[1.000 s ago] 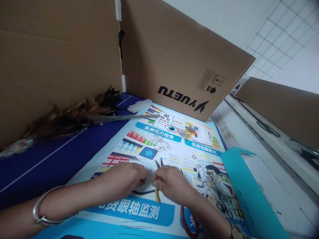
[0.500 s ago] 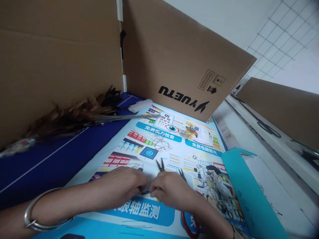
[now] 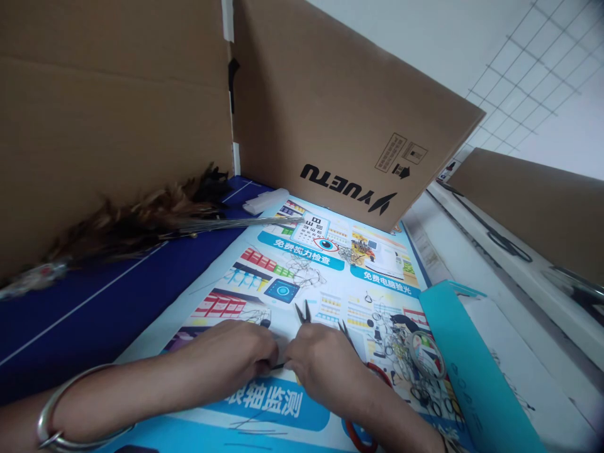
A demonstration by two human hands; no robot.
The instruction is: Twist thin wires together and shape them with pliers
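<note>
My left hand is closed, its fingertips pinched beside those of my right hand. A thin dark piece, like wire, shows in the narrow gap between them; most of it is hidden by the fingers. Just beyond my right hand, the jaws of a pair of pliers point away, slightly apart. To the right lies a red-handled tool, partly under my right forearm, with dark tips showing past the hand. Loose wires lie on the printed sheet in front of me.
A heap of wire rings and small metal pieces lies right, beside a teal box flap. Tangled wire rests farther back. Brown feathers with long stems lie left. Cardboard walls stand behind and left.
My left forearm and its bangle have shifted slightly left and down. My right hand has turned a little, and the dark piece between the fingertips now sits at a different angle.
</note>
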